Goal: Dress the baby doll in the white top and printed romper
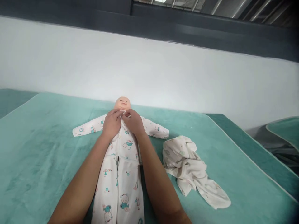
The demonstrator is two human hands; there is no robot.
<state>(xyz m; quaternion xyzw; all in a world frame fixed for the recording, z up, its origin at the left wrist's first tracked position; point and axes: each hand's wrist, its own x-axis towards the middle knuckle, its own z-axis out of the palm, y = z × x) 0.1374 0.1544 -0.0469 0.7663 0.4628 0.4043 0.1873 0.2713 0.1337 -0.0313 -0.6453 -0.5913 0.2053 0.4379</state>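
A baby doll [122, 103] lies on its back on a teal mat [42, 149], dressed in a white printed romper [122, 177] with its sleeves spread out to both sides. My left hand [112, 123] and my right hand [133, 122] meet at the romper's collar just below the doll's chin. Both hands have their fingers curled and pinch the collar fabric between them. My forearms run down along the doll's body and hide part of the romper's front.
A second white printed garment [189, 165] lies crumpled on the mat to the right of the doll. A white wall [163, 71] rises behind the mat. Another teal mat edge [285, 130] shows at far right.
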